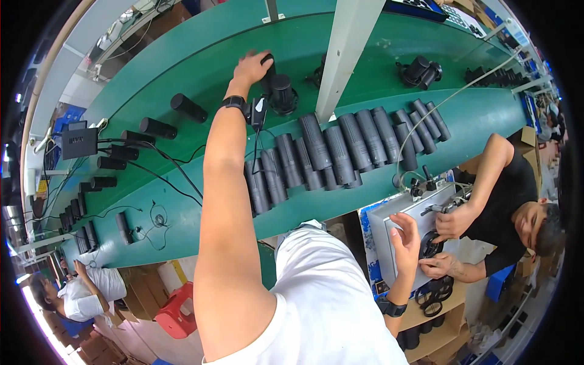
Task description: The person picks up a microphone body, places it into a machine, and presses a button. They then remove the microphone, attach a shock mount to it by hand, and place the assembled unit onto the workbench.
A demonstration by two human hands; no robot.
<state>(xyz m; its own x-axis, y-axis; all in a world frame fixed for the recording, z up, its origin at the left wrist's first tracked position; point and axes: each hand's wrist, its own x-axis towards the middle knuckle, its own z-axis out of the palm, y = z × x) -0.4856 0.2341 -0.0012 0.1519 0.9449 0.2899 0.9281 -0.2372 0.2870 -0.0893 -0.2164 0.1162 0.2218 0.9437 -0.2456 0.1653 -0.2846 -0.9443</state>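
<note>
My left hand [250,67] is stretched out to the far side of the green bench, its fingers closed round a black cylinder [268,73]. Motion blurs the fingertips a little. Right beside it a thicker black cylinder [282,91] stands upright on a round black base. A small black device [259,109] with a cable is at my left wrist, by its black band. My right hand [406,246] is raised near a grey metal box machine [398,228], fingers apart and holding nothing. Many black ribbed cylinders [350,143] lie in a row on the bench's near side.
A white metal post [344,61] rises from the bench. At the right a co-worker's hands [447,243] handle a black ring at the machine. More black cylinders [158,128] and loose cables lie to the left. A red stool [176,310] stands on the floor, and another person sits at far left.
</note>
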